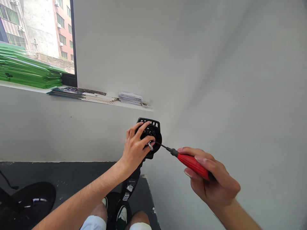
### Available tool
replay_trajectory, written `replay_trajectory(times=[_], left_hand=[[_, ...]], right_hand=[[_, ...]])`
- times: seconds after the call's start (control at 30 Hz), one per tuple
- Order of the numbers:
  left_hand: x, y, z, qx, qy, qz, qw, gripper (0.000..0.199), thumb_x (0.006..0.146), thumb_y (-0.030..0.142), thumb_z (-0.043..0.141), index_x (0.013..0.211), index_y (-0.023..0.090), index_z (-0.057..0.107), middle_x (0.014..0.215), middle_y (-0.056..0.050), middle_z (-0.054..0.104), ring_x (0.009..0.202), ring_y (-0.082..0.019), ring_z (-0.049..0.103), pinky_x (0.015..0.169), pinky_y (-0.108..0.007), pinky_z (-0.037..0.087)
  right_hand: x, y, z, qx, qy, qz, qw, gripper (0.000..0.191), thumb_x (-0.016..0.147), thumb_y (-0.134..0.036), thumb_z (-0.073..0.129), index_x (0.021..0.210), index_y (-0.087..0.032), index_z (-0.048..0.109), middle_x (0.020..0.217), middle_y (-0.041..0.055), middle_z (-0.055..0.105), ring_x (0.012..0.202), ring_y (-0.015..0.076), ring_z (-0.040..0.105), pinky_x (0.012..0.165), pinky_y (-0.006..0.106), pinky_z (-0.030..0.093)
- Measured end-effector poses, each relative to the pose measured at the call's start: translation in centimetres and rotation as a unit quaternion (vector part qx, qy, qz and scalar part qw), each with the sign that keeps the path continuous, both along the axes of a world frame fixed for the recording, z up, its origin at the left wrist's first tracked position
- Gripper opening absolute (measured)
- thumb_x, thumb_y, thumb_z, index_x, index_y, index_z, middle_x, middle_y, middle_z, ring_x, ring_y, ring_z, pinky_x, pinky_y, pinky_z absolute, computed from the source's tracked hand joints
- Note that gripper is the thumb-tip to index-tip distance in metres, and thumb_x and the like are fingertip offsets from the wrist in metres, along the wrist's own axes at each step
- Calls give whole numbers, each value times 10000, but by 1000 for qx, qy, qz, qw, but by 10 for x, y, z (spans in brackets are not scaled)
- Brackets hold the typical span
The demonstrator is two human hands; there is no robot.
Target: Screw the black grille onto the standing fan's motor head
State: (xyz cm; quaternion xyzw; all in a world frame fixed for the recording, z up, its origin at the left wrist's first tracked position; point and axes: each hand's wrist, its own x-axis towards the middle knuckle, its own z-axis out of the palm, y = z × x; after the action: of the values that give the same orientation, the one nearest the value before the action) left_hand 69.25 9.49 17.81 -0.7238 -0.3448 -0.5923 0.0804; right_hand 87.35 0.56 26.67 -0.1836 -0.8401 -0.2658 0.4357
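In the middle of the head view stands a black pedestal fan without blades or guard. Its motor head [157, 127] has a slotted top edge, and a silver shaft [150, 146] sticks out towards me. My left hand [136, 143] grips the motor head, its fingers bent over the front and its thumb and index finger near the shaft. In my right hand [211, 175] is a screwdriver [192, 162] with a red handle. The thin screwdriver tip meets the motor head beside my left fingertips; any screw there is too small to make out.
Below the head, the fan's stem carries a knob [129, 187] and silver buttons. A ledge [147, 109] holds green folders [28, 68] and paper stacks [130, 98] by a window. Walls meet behind the fan. Another black round base [35, 195] stands on the floor at left.
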Motion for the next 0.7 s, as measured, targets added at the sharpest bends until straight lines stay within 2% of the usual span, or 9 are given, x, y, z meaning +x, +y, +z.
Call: replay_trajectory(times=[0.13,0.3,0.47,0.57,0.63,0.7], left_hand=[[0,-1,1,3,-3,2,1000,109,909,206,651,960,272,721,1475,-61,563,1375,-297,456,1018,-501,469],[1,-1,2,9,-1,-2,1000,93,902,219,664,959,271,716,1480,-61,558,1382,-290,453,1040,-502,467],[2,-1,3,11,0,5,1000,86,907,228,660,954,269,719,1463,-66,573,1371,-292,465,1025,-501,479],[2,-2,3,8,-1,7,1000,95,901,217,665,954,272,722,1459,-61,576,1370,-293,467,1025,-504,479],[1,-1,3,5,-1,6,1000,109,892,204,673,958,275,722,1470,-56,567,1376,-294,460,1030,-505,478],[1,-1,3,5,-1,5,1000,121,884,189,679,957,275,722,1474,-55,564,1376,-293,458,1036,-506,477]], right_hand=[[0,-1,0,-7,-3,-12,1000,452,863,-103,615,1290,-223,526,976,103,760,803,206,741,586,322,622],[1,-2,1,-12,-29,-21,999,297,864,-87,599,1135,-203,569,952,110,745,802,188,728,588,299,612],[-5,-2,7,-1,-41,-28,999,323,893,-101,582,1194,-209,527,928,89,745,795,172,723,565,271,584],[-12,-10,18,26,-67,-117,991,269,897,-151,640,1138,-218,542,894,54,753,697,123,695,529,214,515],[-19,-17,27,70,-95,-209,971,187,886,-232,689,1024,-217,564,730,-13,717,529,81,597,451,210,409],[-27,-25,36,109,-124,-280,946,181,887,-331,692,881,-219,550,538,-72,593,408,69,455,400,249,294]])
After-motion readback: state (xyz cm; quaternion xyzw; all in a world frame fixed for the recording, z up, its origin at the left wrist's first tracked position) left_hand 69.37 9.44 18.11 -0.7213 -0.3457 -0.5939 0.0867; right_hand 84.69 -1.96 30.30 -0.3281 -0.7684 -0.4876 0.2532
